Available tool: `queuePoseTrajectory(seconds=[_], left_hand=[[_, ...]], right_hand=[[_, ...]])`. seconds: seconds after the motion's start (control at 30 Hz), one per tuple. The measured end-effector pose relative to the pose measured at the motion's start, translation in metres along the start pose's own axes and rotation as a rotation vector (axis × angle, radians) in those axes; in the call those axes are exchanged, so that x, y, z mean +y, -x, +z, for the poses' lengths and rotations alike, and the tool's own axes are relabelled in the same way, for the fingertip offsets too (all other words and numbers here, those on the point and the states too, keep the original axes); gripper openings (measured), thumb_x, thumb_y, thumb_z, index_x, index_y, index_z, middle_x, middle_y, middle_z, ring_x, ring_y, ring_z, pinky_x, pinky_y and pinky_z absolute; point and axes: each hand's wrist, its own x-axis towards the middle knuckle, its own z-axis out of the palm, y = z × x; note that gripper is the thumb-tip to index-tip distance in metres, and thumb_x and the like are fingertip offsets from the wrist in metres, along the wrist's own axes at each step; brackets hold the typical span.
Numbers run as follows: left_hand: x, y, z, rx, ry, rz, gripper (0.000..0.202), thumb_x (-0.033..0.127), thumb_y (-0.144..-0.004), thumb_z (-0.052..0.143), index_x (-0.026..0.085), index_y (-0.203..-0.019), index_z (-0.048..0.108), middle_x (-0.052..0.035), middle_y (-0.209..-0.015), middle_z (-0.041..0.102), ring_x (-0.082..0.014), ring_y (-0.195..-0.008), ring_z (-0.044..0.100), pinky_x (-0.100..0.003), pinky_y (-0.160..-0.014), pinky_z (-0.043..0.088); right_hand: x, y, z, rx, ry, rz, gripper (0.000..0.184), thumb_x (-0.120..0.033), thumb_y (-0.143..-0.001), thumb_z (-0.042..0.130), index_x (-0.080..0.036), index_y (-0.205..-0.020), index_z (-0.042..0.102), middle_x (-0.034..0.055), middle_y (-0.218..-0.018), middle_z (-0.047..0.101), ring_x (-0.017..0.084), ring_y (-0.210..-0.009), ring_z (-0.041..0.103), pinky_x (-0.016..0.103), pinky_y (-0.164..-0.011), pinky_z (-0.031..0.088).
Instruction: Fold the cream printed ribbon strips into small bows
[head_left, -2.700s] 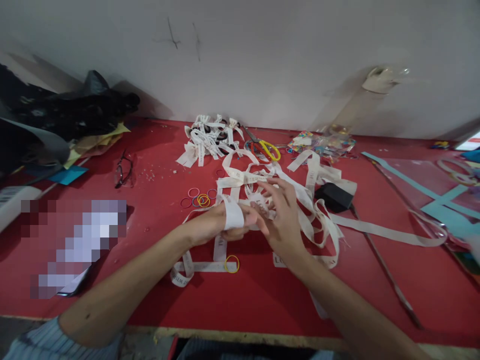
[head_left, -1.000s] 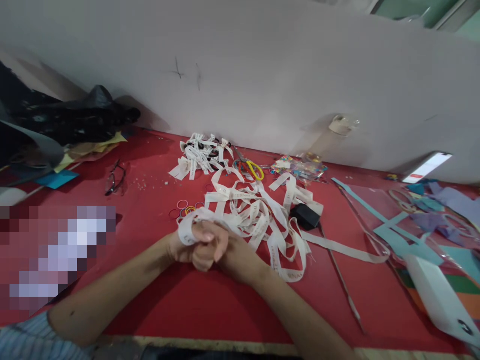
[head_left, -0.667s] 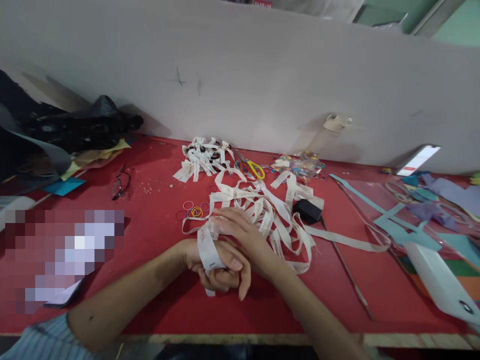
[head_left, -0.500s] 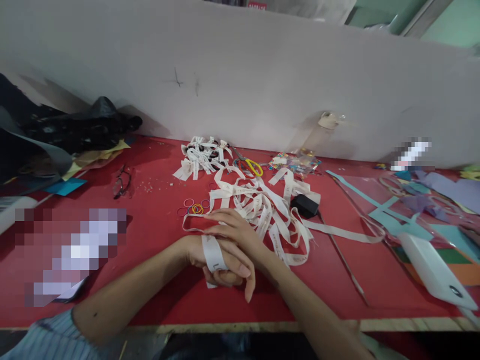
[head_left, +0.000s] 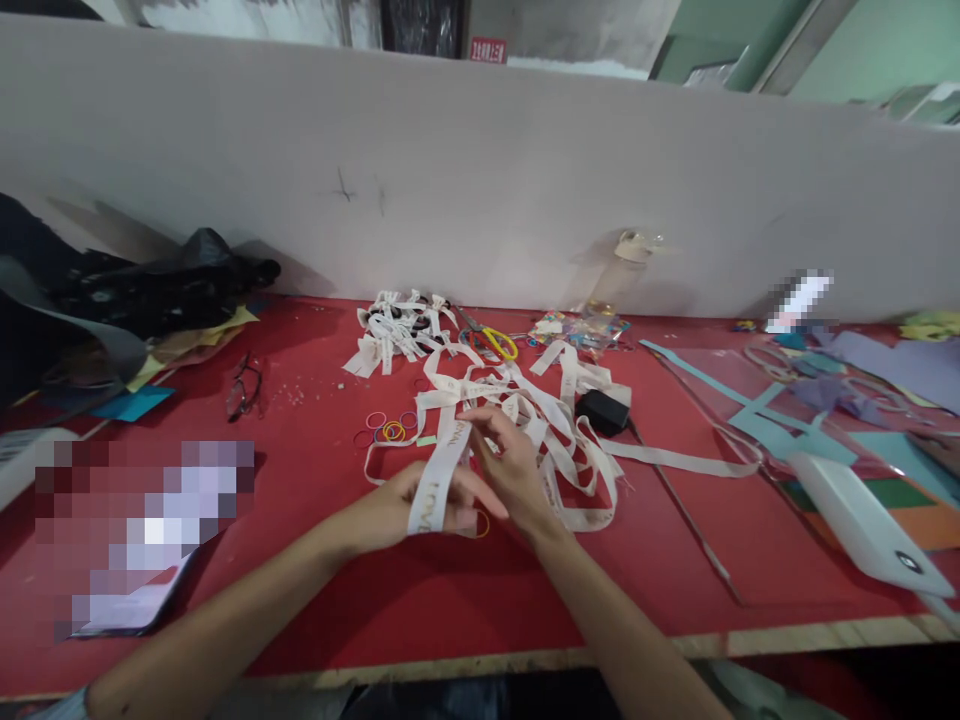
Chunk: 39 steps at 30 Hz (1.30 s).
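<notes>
A white printed ribbon [head_left: 444, 475] lies across my left hand [head_left: 379, 515], which is closed on it with the thumb underneath partly hidden. By those fingertips shows part of a yellow elastic band [head_left: 484, 524]. My right hand [head_left: 517, 475] pinches the same ribbon higher up, between thumb and fingers, so the strip runs taut and slanted from hand to hand. Just beyond both hands is a tangled heap of ribbon [head_left: 555, 410]. Several coloured elastic bands [head_left: 393, 430] lie to the left of it.
Behind the heap are tied white ribbon pieces [head_left: 390, 335] and yellow-handled scissors [head_left: 499, 343]. Eyeglasses [head_left: 244, 388] and a phone [head_left: 135, 610] lie left. On the right are a black block [head_left: 602, 412], a thin rod [head_left: 697, 535] and a white device [head_left: 862, 520]. A bottle [head_left: 626, 270] stands by the partition.
My right hand has lifted off the left hand and moved up and right, drawing the ribbon into a straight strip. The view has tilted up slightly.
</notes>
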Motion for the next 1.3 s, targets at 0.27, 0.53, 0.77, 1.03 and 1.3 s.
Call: queuePoseTrajectory(seconds=[0.27, 0.53, 0.77, 1.03, 1.3], left_hand=[[-0.021, -0.011, -0.024, 0.274, 0.380, 0.200, 0.040, 0.043, -0.086, 0.049, 0.015, -0.113, 0.059, 0.0098, -0.048, 0.018, -0.0051, -0.042, 0.014, -0.019, -0.041, 0.013], [-0.022, -0.013, -0.032, 0.422, -0.016, -0.040, 0.074, 0.066, -0.084, 0.029, 0.009, -0.123, 0.054, 0.0100, -0.040, 0.023, -0.0059, -0.039, 0.012, -0.019, -0.039, 0.012], [-0.012, -0.010, -0.024, 0.548, -0.283, 0.025, 0.053, 0.049, -0.086, 0.046, 0.018, -0.128, 0.053, -0.0042, -0.083, 0.068, -0.0147, -0.068, 0.056, -0.026, -0.069, 0.043], [-0.022, -0.012, -0.033, 0.535, -0.354, 0.033, 0.048, 0.038, -0.085, 0.052, 0.019, -0.129, 0.052, -0.0064, -0.103, 0.069, -0.0185, -0.084, 0.061, -0.029, -0.079, 0.046], [-0.022, -0.015, -0.031, 0.575, -0.282, 0.054, 0.043, 0.032, -0.084, 0.051, 0.017, -0.123, 0.057, -0.0105, -0.121, 0.062, -0.0222, -0.105, 0.058, -0.034, -0.092, 0.043]], right_hand=[[0.008, 0.009, 0.005, -0.165, 0.043, 0.028, 0.014, -0.025, -0.085, 0.052, -0.019, -0.088, 0.065, 0.0031, -0.086, 0.067, 0.015, -0.078, 0.060, 0.026, -0.074, 0.044], [-0.003, 0.013, 0.001, -0.331, -0.012, 0.132, 0.019, -0.034, -0.085, 0.054, -0.017, -0.081, 0.062, -0.0008, -0.070, 0.059, 0.010, -0.064, 0.051, 0.022, -0.061, 0.041], [-0.008, 0.016, -0.003, -0.558, -0.230, 0.326, 0.025, -0.040, -0.078, 0.064, -0.016, -0.085, 0.063, -0.0018, -0.071, 0.058, 0.009, -0.062, 0.050, 0.021, -0.059, 0.040], [-0.011, 0.014, -0.002, -0.320, -0.061, -0.038, 0.012, -0.029, -0.084, 0.059, -0.020, -0.079, 0.066, 0.0047, -0.100, 0.060, 0.017, -0.100, 0.055, 0.032, -0.092, 0.040], [-0.016, 0.017, -0.001, -0.282, 0.005, -0.086, 0.016, -0.029, -0.084, 0.060, -0.021, -0.072, 0.067, 0.0057, -0.109, 0.060, 0.020, -0.108, 0.053, 0.036, -0.096, 0.039]])
